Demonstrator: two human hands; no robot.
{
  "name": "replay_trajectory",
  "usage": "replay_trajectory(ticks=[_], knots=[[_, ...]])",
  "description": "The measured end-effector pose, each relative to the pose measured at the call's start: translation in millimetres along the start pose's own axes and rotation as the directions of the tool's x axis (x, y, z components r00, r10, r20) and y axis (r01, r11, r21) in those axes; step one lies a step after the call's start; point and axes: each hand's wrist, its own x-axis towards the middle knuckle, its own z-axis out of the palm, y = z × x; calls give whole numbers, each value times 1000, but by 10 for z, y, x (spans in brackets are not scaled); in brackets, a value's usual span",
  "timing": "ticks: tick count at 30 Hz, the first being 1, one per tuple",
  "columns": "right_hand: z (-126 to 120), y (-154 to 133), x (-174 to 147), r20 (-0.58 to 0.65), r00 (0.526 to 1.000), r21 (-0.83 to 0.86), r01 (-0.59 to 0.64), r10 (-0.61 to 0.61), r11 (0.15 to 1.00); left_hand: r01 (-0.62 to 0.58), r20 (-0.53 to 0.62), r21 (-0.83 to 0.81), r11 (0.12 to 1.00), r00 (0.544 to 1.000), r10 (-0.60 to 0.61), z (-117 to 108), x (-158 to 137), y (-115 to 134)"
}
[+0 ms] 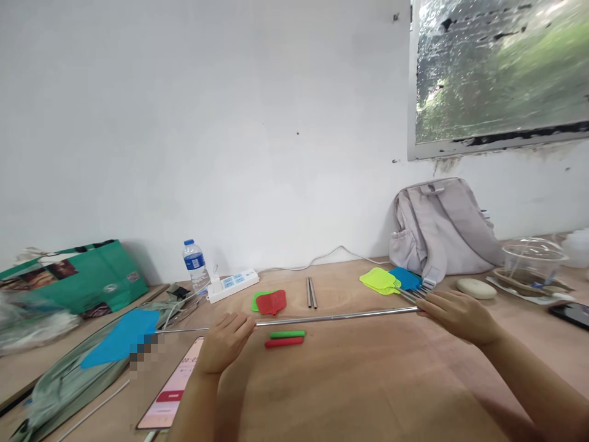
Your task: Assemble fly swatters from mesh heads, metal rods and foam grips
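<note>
Across the table stretches a fly swatter with a blue head (124, 337) and a long, thin silver rod (340, 317). My left hand (225, 341) is closed around the rod, nearer the head. At the far end, the fingers of my right hand (455, 312) close on the rod and hide its tip. Yellow-green swatter heads (381, 280) and a blue one (405, 278) lie just beyond my right hand, their metal rods pointing toward it. Below the held rod rest a green handle (288, 335) and a red handle (284, 342). Beyond it lie red (271, 302) and green (258, 299) heads and two short metal tubes (311, 293).
A phone (172, 393) with a lit screen lies by my left forearm. Behind are a water bottle (194, 264), a white power strip (233, 285) and a green bag (87, 276). A grey backpack (444, 227) leans against the wall, near a clear plastic container (534, 261).
</note>
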Motion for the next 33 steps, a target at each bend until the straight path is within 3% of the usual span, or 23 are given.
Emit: replay_trajectory(ticks=[3, 7, 10, 16, 21, 27, 30, 33], knots=[[-2, 35, -15, 60, 992, -94, 112, -107, 989, -6, 4, -5, 1000, 1000, 6, -9, 13, 0], [17, 43, -22, 112, 989, -84, 103, -93, 991, -29, 25, -10, 1000, 999, 29, -1, 16, -4], [45, 16, -34, 134, 990, -15, 53, -51, 998, -13, 38, -18, 1000, 999, 13, 24, 2, -1], [151, -76, -125, 67, 992, 111, -110, 103, 988, 89, 52, -30, 996, 995, -87, 88, -3, 90], [234, -118, -155, -13, 965, 23, -260, 261, 965, 232, -5, -61, 971, 973, -232, 137, 102, 273], [212, -2, -236, -18, 954, -95, -300, 300, 949, 305, -164, -45, 951, 937, -308, 182, 173, 359], [142, 90, -301, 12, 955, -153, -290, 295, 945, 425, -221, -16, 905, 881, -417, 140, 120, 261], [73, 192, -359, -12, 948, -241, -311, 318, 919, 631, -322, -24, 775, 729, -604, 89, 21, 113]])
